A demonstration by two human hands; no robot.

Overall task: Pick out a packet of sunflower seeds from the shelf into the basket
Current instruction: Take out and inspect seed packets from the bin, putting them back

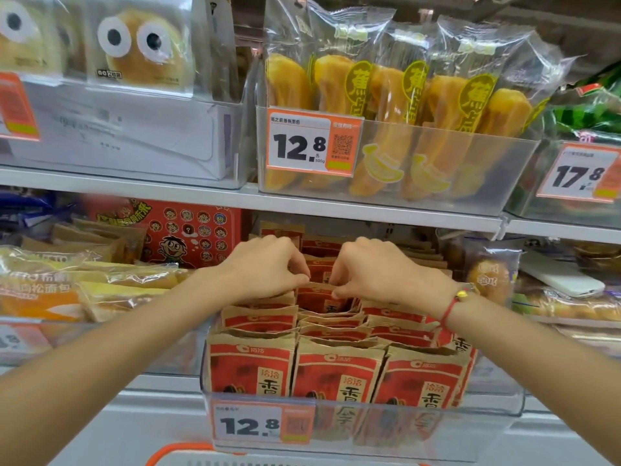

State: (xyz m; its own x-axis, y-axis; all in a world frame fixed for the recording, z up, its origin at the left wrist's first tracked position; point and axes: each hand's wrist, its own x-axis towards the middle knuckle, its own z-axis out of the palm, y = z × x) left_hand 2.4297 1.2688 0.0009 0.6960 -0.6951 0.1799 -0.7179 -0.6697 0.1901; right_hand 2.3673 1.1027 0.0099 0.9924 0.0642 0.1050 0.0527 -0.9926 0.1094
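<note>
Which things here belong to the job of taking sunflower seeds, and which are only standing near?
Belong to the job:
- left hand and right hand, both pinching the top of one seed packet
- clear bin of seed packets
- orange basket rim

Only nearby:
- banana bread bags
- red cartoon box
- price tag 12.8

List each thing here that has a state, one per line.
left hand: fingers curled, pinching the packet top
right hand: fingers curled, pinching the same packet
sunflower seed packet: upright, in the middle row, not yet out
clear bin: full of packets
basket: only its orange rim shows
</note>
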